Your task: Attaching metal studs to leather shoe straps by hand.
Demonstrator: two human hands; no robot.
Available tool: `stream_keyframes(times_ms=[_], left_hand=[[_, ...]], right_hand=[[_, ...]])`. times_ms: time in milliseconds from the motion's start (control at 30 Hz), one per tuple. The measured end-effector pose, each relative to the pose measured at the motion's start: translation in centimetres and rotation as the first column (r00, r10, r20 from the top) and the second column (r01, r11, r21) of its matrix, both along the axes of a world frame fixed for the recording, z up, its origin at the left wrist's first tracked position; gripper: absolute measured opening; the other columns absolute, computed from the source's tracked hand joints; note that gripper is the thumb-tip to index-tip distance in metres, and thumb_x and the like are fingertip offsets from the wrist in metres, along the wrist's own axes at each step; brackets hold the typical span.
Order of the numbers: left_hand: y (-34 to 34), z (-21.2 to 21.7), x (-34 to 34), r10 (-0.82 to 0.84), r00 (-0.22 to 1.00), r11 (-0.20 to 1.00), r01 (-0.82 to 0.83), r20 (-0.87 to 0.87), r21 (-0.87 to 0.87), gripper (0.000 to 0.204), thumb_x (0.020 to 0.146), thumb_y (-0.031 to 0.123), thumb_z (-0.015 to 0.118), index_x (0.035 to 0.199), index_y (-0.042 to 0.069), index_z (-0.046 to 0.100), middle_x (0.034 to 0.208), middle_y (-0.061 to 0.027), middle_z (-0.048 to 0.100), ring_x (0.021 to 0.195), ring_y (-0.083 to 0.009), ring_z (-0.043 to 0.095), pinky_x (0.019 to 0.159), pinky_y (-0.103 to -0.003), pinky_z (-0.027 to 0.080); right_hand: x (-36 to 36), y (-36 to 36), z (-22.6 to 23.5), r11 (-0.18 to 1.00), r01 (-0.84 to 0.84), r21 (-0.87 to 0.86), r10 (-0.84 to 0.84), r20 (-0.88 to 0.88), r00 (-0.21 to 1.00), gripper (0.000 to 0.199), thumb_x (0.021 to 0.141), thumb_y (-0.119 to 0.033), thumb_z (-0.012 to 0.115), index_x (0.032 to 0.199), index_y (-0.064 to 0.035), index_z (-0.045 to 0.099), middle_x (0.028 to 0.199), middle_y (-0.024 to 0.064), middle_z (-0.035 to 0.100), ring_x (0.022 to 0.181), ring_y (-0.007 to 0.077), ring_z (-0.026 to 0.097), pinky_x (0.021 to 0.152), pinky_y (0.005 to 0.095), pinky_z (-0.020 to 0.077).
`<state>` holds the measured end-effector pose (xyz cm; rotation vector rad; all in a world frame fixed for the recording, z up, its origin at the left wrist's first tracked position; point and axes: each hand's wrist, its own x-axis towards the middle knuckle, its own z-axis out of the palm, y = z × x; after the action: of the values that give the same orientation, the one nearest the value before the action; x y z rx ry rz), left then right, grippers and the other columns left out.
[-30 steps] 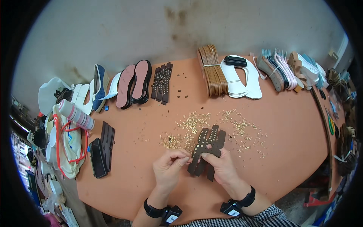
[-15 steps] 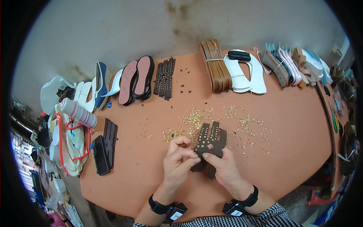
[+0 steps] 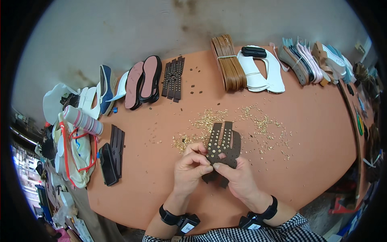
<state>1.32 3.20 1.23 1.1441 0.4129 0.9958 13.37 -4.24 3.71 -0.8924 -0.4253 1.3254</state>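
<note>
A dark brown strappy shoe upper [image 3: 231, 150], dotted with gold studs, is held up over the table with its slit strips pointing away from me. My right hand [image 3: 238, 172] grips its near right part, thumb on top and the other fingers underneath. At the upper's left edge, the fingertips of my left hand [image 3: 192, 164] are pinched together and touch it; whatever tiny thing sits between them is too small to make out. Loose gold studs [image 3: 264, 125] lie scattered on the table just beyond both hands.
A studded upper [image 3: 173, 78] lies farther off beside pink-topped soles [image 3: 150, 82]. Bundled brown strips [image 3: 228, 64] and white cutouts [image 3: 258, 78] stand along the back. Plain dark strips [image 3: 117, 145] and a black case [image 3: 108, 163] lie left, near a red-trimmed bag [image 3: 76, 155].
The upper has tilted slightly, its strips now reaching a little farther away. My left fingertips have closed in against its left edge; the right hand keeps its hold.
</note>
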Motion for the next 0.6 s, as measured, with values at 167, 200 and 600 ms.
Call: stream_keyframes(times_ms=[167, 200, 600], left_hand=[[0.02, -0.10, -0.13, 0.000, 1.000, 0.997, -0.001, -0.017, -0.071, 0.014, 0.067, -0.004, 0.069, 0.075, 0.003, 0.060, 0.097, -0.0049, 0.047, 0.095, -0.0157, 0.047, 0.086, -0.030, 0.040], [0.00, -0.11, -0.09, -0.011, 1.000, 0.996, 0.010, -0.005, -0.091, 0.015, 0.067, -0.005, 0.069, 0.076, 0.002, 0.058, 0.097, -0.0054, 0.048, 0.094, -0.0158, 0.048, 0.085, -0.030, 0.041], [0.11, 0.66, -0.02, 0.015, 1.000, 0.964, -0.017, -0.008, -0.266, 0.038, 0.066, -0.010, 0.068, 0.095, 0.004, 0.048, 0.085, -0.0046, 0.055, 0.079, -0.0118, 0.055, 0.073, -0.025, 0.047]], right_hand=[[0.30, 0.22, -0.16, 0.999, -0.029, -0.029, 0.026, -0.100, 0.995, 0.018, 0.081, 0.000, 0.056, 0.099, 0.0010, 0.059, 0.095, 0.0032, 0.060, 0.083, 0.0088, 0.056, 0.074, 0.0227, 0.0460], [0.32, 0.27, -0.20, 0.999, -0.032, -0.038, 0.027, -0.110, 0.994, 0.018, 0.080, 0.000, 0.056, 0.098, 0.0012, 0.059, 0.094, 0.0033, 0.060, 0.083, 0.0088, 0.056, 0.074, 0.0227, 0.0460], [0.91, 0.53, -0.52, 0.995, -0.084, -0.059, 0.092, 0.139, 0.986, 0.015, 0.081, -0.001, 0.056, 0.095, 0.0022, 0.059, 0.089, 0.0035, 0.061, 0.077, 0.0082, 0.057, 0.067, 0.0221, 0.0469]])
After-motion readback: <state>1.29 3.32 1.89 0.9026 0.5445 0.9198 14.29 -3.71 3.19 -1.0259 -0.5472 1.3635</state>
